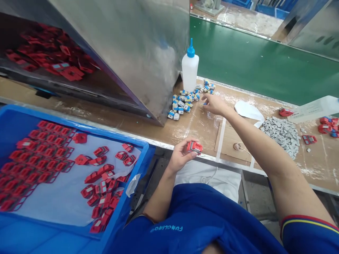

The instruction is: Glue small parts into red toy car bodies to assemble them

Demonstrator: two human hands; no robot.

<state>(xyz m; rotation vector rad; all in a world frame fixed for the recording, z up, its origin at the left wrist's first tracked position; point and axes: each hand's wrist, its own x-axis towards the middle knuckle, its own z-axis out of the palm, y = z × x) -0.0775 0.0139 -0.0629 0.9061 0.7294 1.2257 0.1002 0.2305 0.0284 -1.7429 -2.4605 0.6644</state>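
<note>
My left hand is closed around a red and grey toy car part, held above the front edge of the workbench. Farther out, my right hand reaches over the bench with thumb and fingers pinched together. A bit of blue shows at its fingertips, apparently a small blue-and-white plastic part, mostly hidden by the fingers. Just left of that hand lies a loose pile of similar blue, white and yellow parts. Behind the pile a white squeeze bottle with a blue nozzle stands upright.
A blue tray at left holds rows of red toy parts on a white sheet. Above it, a metal hopper contains more. Small grey pieces are heaped at right, beside a lying bottle. A green conveyor belt runs behind.
</note>
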